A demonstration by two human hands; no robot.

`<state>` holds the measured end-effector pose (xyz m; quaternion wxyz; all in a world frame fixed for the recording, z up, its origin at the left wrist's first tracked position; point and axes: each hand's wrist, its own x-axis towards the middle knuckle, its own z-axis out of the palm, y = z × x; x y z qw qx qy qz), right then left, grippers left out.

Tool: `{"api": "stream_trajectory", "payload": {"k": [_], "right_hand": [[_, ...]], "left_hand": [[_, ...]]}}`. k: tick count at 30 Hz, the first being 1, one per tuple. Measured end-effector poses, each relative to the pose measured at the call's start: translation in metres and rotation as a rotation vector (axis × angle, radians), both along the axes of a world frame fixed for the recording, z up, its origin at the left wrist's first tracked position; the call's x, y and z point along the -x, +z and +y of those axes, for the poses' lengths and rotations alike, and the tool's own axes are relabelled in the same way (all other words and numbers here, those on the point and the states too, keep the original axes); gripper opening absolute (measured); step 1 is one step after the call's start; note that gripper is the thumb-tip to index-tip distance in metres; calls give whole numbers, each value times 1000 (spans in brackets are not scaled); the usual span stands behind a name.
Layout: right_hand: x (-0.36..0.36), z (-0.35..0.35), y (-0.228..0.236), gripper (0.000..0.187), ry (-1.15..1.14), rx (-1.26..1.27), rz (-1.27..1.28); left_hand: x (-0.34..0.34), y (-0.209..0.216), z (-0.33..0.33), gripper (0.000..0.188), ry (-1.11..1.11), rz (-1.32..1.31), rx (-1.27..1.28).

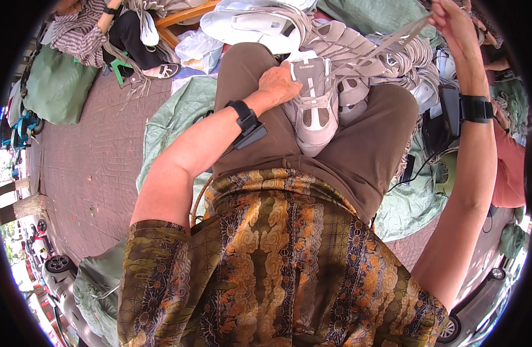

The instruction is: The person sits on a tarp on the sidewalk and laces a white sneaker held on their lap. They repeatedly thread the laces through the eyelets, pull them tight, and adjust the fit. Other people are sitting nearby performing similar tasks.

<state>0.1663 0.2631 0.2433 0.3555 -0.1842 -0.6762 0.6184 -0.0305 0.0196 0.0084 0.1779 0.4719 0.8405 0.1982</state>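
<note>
A grey-beige sneaker upper (313, 95) lies between my knees, its rounded end toward me. My left hand (277, 85) grips its left edge near the pale top rim, fingers closed. Up at the far right, my right hand (453, 24) is raised well away from it, pinching several flat beige shoelaces (387, 49). The laces stretch slantwise down from those fingers toward the right side of the upper. Just right of this upper sits another similar sneaker upper (353, 95), partly covered by laces. Where the laces end on the uppers is hard to make out.
Beyond my knees lies a pile of sneaker uppers (329, 37) and white shoe parts (251, 26). Green sheeting (173, 124) spreads under me on the brick paving (98, 168). A person (84, 34) sits at the far left near a green sack (58, 87); another (509, 168) is at right.
</note>
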Motion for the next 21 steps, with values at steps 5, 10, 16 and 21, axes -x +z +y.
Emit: {"api": "stream_trajectory", "payload": {"k": [5,10,16,21], "right_hand": [[36,-68,18,23,151,-212,-59],[74,-104,25,25,267,-204,-36],[96,-139,34,27,406,-234,-35],[113,-172,44,27,545,-291,-23]], "left_hand": [[15,20,-9,49,47,-382,-172],[25,52,-20,28,-54,-604,-235],[24,96,-14,19,-207,-696,-347],[27,97,-11,18,-215,-669,-392]]}}
